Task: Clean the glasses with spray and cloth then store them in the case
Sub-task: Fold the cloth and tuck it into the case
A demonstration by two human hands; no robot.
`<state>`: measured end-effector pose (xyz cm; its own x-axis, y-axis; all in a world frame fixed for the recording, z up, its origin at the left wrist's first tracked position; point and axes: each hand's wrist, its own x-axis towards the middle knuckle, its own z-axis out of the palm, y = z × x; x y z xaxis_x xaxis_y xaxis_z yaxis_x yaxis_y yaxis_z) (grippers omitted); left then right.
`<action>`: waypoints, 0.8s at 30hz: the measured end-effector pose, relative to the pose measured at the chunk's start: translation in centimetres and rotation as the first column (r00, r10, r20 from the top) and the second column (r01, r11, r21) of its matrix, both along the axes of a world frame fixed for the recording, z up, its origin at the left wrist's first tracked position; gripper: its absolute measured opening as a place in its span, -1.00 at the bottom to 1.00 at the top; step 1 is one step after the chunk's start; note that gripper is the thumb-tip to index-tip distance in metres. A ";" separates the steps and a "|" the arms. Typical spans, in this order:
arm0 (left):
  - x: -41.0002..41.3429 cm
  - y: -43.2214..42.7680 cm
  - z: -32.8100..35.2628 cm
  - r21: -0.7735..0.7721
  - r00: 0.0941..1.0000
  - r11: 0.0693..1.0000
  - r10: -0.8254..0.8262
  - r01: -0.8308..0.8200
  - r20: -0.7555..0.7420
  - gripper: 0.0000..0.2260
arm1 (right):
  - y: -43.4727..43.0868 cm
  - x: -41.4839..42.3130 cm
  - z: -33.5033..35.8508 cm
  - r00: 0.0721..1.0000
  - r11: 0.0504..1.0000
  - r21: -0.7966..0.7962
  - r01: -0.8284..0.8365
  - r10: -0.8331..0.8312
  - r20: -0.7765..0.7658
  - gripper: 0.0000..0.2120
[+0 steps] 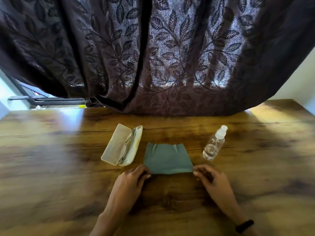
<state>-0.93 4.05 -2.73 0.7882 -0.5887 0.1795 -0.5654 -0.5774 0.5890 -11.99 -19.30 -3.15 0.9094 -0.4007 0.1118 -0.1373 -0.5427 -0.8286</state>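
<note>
A grey-green cloth (167, 159) lies flat on the wooden table (51, 167) in the middle. My left hand (131, 181) pinches its near left corner and my right hand (211, 179) pinches its near right corner. To the cloth's left a pale translucent case (115, 145) lies open, with the glasses (129, 147) folded inside along its right half. A clear spray bottle (214, 143) with a white cap lies tilted on the table to the cloth's right.
A dark leaf-patterned curtain (162, 57) hangs over the table's far edge. A window frame (42, 99) shows at the far left. A dark band (244, 225) sits on my right wrist.
</note>
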 end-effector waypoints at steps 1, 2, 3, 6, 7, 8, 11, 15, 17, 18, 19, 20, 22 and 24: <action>-0.1 0.0 0.1 0.015 1.000 1.000 0.000 -0.001 0.008 -0.96 | 0.0 0.0 0.0 1.000 1.000 -0.028 -0.011 0.011 -0.008 -0.75; -0.1 0.1 0.1 0.031 1.000 1.000 -0.003 0.003 0.014 -0.95 | 0.1 0.0 0.0 1.000 0.998 -0.060 -0.022 0.021 -0.018 -0.78; -0.3 0.1 0.2 0.051 1.000 0.999 -0.007 0.005 0.022 -0.95 | 0.1 0.0 0.0 0.999 0.995 -0.091 -0.031 0.028 -0.028 -0.82; -0.6 0.3 0.4 0.118 1.000 0.993 -0.008 0.004 0.027 -0.98 | 0.1 -0.2 -0.1 0.997 0.986 -0.159 -0.053 0.043 -0.062 -0.89; -0.7 0.4 0.4 0.138 1.000 0.990 -0.013 0.011 0.014 -0.99 | 0.0 -0.4 0.0 0.995 0.983 -0.171 -0.073 0.059 -0.083 -0.89; -0.6 0.5 0.6 0.159 1.000 0.987 -0.023 0.023 -0.006 -0.99 | 0.0 -0.5 0.0 0.992 0.979 -0.181 -0.092 0.073 -0.107 -0.88; 0.2 0.6 1.1 0.216 0.993 0.974 -0.049 0.071 -0.105 -0.94 | -0.1 -0.7 0.2 0.980 0.975 -0.189 -0.120 0.086 -0.178 -0.82; 1.7 0.0 1.6 0.256 0.990 0.962 -0.062 0.093 -0.128 -0.93 | -0.2 0.0 0.7 0.976 0.977 -0.181 -0.117 0.080 -0.201 -0.90; 2.5 -0.6 1.9 0.245 0.988 0.963 -0.078 0.108 -0.132 -0.92 | -0.3 0.9 1.0 0.984 0.976 -0.195 -0.100 0.068 -0.162 -0.92; 3.0 -0.9 2.0 0.242 0.988 0.964 -0.082 0.111 -0.128 -0.93 | -0.4 1.4 1.1 0.989 0.973 -0.212 -0.088 0.059 -0.137 -0.92; 3.4 -1.3 2.1 0.239 0.990 0.965 -0.079 0.105 -0.115 -0.94 | -0.4 1.9 1.2 0.991 0.971 -0.228 -0.075 0.048 -0.123 -0.93; 3.9 -1.6 2.2 0.235 0.993 0.968 -0.069 0.090 -0.098 -0.94 | -0.5 2.4 1.2 0.992 0.969 -0.240 -0.064 0.036 -0.121 -0.93; 4.6 -2.3 2.3 0.223 0.998 0.974 -0.028 0.041 -0.062 -0.94 | -0.4 3.5 1.2 0.991 0.966 -0.256 -0.045 0.011 -0.130 -0.93; 5.1 -2.9 2.4 0.233 1.000 0.972 0.019 -0.016 -0.011 -0.95 | -0.4 4.5 1.0 0.993 0.964 -0.265 -0.027 -0.004 -0.118 -0.94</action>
